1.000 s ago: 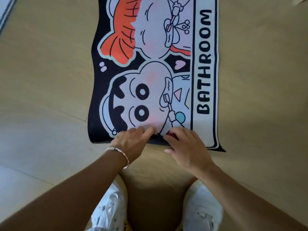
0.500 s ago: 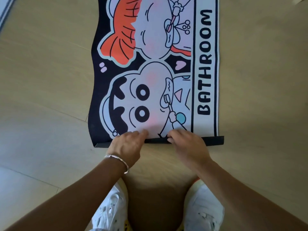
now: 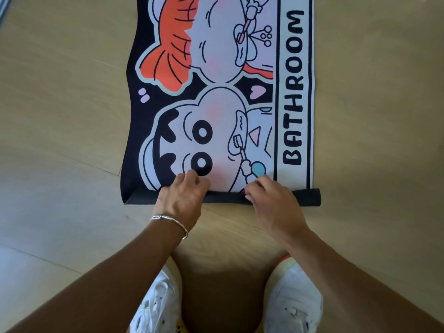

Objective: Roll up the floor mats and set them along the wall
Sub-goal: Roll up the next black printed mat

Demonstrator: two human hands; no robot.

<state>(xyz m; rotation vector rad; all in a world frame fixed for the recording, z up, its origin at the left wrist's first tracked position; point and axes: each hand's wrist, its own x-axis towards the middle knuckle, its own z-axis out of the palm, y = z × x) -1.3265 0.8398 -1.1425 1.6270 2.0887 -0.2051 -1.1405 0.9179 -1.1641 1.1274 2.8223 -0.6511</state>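
Note:
A cartoon bathroom mat (image 3: pixel 216 97) with the word BATHROOM lies flat on the wooden floor, running away from me. Its near edge is turned over into a thin black roll (image 3: pixel 225 197) across the mat's width. My left hand (image 3: pixel 182 198), with a silver bracelet on the wrist, curls its fingers over the roll left of centre. My right hand (image 3: pixel 271 200) grips the roll right of centre, fingers curled over its far side. Both hands hide the roll's middle parts.
Light wooden floor (image 3: pixel 60 140) spreads out on both sides of the mat. My white shoes (image 3: pixel 158 306) stand close behind the roll at the bottom of the view. A strip of another mat or rug (image 3: pixel 3 10) shows at the top left corner.
The near edge of the mat has been lifted and folded over into a small black roll, which has advanced a little up the mat. Both hands moved forward with it.

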